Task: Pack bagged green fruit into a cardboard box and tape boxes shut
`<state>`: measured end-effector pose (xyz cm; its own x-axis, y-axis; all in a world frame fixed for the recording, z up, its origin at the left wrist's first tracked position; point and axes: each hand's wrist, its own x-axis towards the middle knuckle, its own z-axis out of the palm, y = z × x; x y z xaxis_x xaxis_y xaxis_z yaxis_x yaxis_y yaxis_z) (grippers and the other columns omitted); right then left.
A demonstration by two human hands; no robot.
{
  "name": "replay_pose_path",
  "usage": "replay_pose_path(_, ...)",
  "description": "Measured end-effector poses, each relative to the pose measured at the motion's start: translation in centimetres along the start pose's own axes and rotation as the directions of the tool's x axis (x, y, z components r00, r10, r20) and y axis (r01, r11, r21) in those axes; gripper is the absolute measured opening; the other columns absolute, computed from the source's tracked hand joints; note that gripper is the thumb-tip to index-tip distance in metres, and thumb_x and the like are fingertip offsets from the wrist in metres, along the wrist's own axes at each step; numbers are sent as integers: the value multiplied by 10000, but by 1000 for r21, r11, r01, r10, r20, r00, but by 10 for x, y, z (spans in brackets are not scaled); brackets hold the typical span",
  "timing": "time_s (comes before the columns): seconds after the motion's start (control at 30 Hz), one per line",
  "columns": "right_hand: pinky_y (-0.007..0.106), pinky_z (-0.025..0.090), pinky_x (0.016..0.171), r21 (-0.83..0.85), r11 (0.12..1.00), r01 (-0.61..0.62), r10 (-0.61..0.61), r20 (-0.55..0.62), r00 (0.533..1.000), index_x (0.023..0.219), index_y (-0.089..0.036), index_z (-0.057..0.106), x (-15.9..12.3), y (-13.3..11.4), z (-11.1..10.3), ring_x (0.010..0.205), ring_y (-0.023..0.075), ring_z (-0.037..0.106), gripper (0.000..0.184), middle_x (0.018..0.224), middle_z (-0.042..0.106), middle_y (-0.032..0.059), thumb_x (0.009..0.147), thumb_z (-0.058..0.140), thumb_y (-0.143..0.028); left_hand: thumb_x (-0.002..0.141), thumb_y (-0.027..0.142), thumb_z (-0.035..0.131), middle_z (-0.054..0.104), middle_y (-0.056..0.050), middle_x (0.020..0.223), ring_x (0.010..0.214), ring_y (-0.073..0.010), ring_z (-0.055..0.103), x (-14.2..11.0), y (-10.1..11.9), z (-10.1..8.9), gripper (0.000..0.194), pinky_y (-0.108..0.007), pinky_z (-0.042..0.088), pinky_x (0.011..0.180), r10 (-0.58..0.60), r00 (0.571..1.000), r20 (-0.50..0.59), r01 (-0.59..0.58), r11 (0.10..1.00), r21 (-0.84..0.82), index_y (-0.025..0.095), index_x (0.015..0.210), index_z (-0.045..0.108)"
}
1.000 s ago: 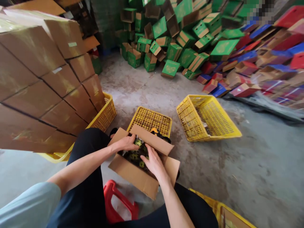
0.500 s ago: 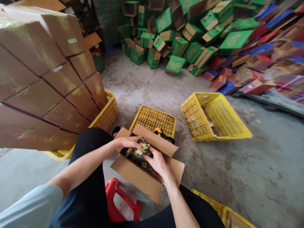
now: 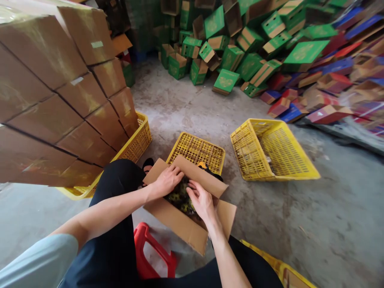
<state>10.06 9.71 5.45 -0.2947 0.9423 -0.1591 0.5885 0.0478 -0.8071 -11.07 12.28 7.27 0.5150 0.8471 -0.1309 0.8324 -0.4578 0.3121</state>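
An open cardboard box (image 3: 175, 224) sits tilted between my knees with its flaps spread. Inside lie dark, shiny plastic-wrapped things with yellow-green patches (image 3: 181, 198); their kind is not clear. My left hand (image 3: 168, 182) is over the box's left side, palm down, fingers loosely bent by the back flap (image 3: 199, 176). At the right side of the opening, my right hand (image 3: 202, 200) hovers over the wrapped contents with its fingers bent and slightly apart. No object shows between the fingers of either hand.
Stacked cartons (image 3: 81, 104) stand on a yellow crate (image 3: 136, 140) at left. An overturned yellow crate (image 3: 204, 150) lies ahead, a tilted one (image 3: 249, 160) to the right. A red plastic stool (image 3: 156, 252) is below. Green boxes (image 3: 226, 80) heap up behind.
Both hands were on the wrapped yellow-green things; now these sit lower in the box. My left hand has drawn back and lifted toward the flap. My right hand has let go. The view shifted slightly.
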Motion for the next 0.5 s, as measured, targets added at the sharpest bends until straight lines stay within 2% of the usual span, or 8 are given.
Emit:
replay_pose_path(0.07, 329, 606, 930, 62, 998, 22, -24, 25, 999, 1312, -213, 655, 2, 2, -5, 1021, 220, 769, 385, 1231, 765, 105, 1011, 503, -398, 963, 100, 449, 626, -127, 1123, 1065, -248, 594, 0, 3, -1, 230, -350, 493, 976, 40, 999, -27, -42, 996, -78, 164, 1116, 608)
replay_pose_path(0.1, 338, 596, 952, 23, 999, 25, -26, 18, 1000, 1287, -214, 671, 2, 4, -11, 1044, 224, 763, 365, 1216, 771, 101, 1018, 482, -374, 980, 114, 438, 628, -121, 1146, 1063, -233, 598, 0, 4, -1, 253, -339, 486, 987, 87, 996, -33, -91, 988, -124, 167, 1156, 612)
replay_pose_path(0.17, 366, 563, 1001, -160, 987, 4, -3, 6, 1000, 1212, -208, 704, 0, 12, -24, 1075, 239, 751, 333, 1158, 786, 98, 1025, 441, -294, 1003, 173, 468, 629, -111, 1232, 1130, -225, 593, -2, 7, 5, 294, -334, 457, 1036, 203, 979, -29, -205, 961, -186, 186, 1260, 609)
replay_pose_path(0.23, 385, 535, 1025, -378, 926, -28, 63, 79, 995, 1187, -188, 711, -5, 21, -33, 1104, 262, 739, 308, 1155, 781, 119, 1006, 464, -228, 989, 268, 562, 637, -112, 1272, 1193, -256, 577, -4, 9, 17, 331, -372, 428, 1076, 253, 967, 32, -245, 955, -169, 200, 1308, 619)
replay_pose_path(0.3, 392, 523, 1031, -536, 844, -33, 151, 179, 972, 1278, -159, 672, -12, 27, -31, 1175, 299, 706, 343, 1254, 741, 165, 952, 597, -235, 946, 335, 651, 660, -127, 1232, 1191, -298, 576, -5, 11, 29, 344, -425, 418, 1080, 206, 970, 129, -195, 977, -90, 183, 1254, 666)
replay_pose_path(0.4, 411, 526, 1008, -684, 729, -15, 214, 207, 955, 1467, -110, 522, -22, 26, -10, 1262, 370, 640, 740, 1473, 575, 261, 798, 808, -242, 888, 362, 729, 670, -139, 1185, 1157, -325, 575, -4, 14, 40, 302, -460, 407, 1067, 119, 971, 206, -127, 992, 26, 166, 1117, 718)
replay_pose_path(0.43, 410, 529, 990, -723, 691, -21, 212, 175, 961, 1479, -96, 505, -23, 24, -3, 1252, 375, 639, 748, 1466, 570, 276, 800, 798, -208, 875, 376, 746, 670, -142, 1181, 1147, -327, 574, -3, 15, 40, 304, -466, 399, 1069, 106, 972, 209, -118, 992, 48, 164, 1093, 723)
replay_pose_path(0.5, 382, 532, 945, -746, 665, -35, 197, 131, 972, 1420, -92, 556, -23, 17, 5, 1193, 351, 664, 586, 1359, 645, 254, 861, 712, -170, 861, 405, 763, 674, -152, 1157, 1128, -334, 573, 0, 19, 38, 323, -487, 376, 1078, 89, 975, 202, -105, 992, 71, 157, 1065, 728)
